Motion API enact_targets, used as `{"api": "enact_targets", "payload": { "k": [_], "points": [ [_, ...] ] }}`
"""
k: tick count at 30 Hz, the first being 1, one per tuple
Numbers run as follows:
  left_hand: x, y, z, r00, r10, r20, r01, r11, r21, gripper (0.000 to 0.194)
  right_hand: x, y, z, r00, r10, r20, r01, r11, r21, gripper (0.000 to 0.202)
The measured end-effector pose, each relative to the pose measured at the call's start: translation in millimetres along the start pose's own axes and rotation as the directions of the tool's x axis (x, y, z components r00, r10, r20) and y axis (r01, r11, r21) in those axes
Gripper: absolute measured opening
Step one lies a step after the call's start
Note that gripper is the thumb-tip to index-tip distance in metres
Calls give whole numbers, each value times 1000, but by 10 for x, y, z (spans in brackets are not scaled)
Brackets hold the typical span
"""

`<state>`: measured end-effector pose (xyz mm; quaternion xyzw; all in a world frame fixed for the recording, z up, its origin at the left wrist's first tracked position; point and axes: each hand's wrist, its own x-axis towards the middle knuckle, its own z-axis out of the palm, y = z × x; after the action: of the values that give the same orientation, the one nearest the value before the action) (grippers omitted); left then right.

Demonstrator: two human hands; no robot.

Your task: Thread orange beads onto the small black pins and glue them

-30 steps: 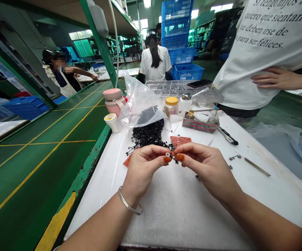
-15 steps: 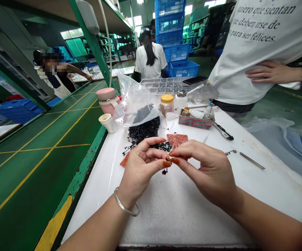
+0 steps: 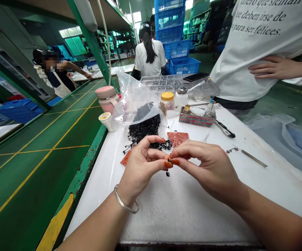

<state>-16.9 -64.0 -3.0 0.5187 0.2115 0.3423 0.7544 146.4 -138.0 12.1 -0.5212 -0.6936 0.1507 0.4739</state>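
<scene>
My left hand [image 3: 143,162] pinches a small black part [image 3: 168,173] between thumb and fingers; its lower end hangs below the fingertips. Thumb and forefinger of my right hand [image 3: 205,167] close at the same spot, touching the part, where a bit of orange shows. Most of the part is covered by the fingertips. Just beyond the hands, many similar black parts [image 3: 144,130] spill from a clear plastic bag [image 3: 130,101]. A small bag of orange pieces [image 3: 177,138] lies behind my right fingertips, and more orange pieces [image 3: 125,159] show beside my left hand.
A knife-like tool [image 3: 254,158] and a box cutter [image 3: 225,129] lie at the right. Behind stand a patterned box [image 3: 198,119], a yellow-lidded jar [image 3: 167,101], a pink flask [image 3: 107,98] and a divided tray [image 3: 161,83]. A person in a white shirt [image 3: 261,52] stands at the right.
The hanging end of the black part has shifted slightly right and down. Both hands keep their pinch at nearly the same place; the view has tilted a little.
</scene>
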Motion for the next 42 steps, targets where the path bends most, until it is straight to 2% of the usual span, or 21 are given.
{"api": "enact_targets", "payload": {
  "k": [14,21,25,32,38,42],
  "points": [
    [14,-16,-35,991,-124,58,127,990,-54,41,-12,14,17,995,90,37,-94,990,104,8],
    [-1,-18,-55,997,-71,21,71,997,17,44,7,12,11,952,256,168,-288,934,211,15],
    [7,-17,-50,998,-66,-9,67,997,42,46,15,12,27,933,313,180,-351,901,254,19],
    [23,-7,-62,997,-71,-11,71,997,19,48,10,-10,44,959,268,89,-281,936,212,15],
    [24,-2,-69,996,-83,20,83,997,-1,48,-7,2,44,994,106,-14,-105,991,84,10],
    [22,-8,-75,997,-76,21,76,997,-2,47,-20,-1,59,997,58,-47,-57,998,25,9]
  ]
}}
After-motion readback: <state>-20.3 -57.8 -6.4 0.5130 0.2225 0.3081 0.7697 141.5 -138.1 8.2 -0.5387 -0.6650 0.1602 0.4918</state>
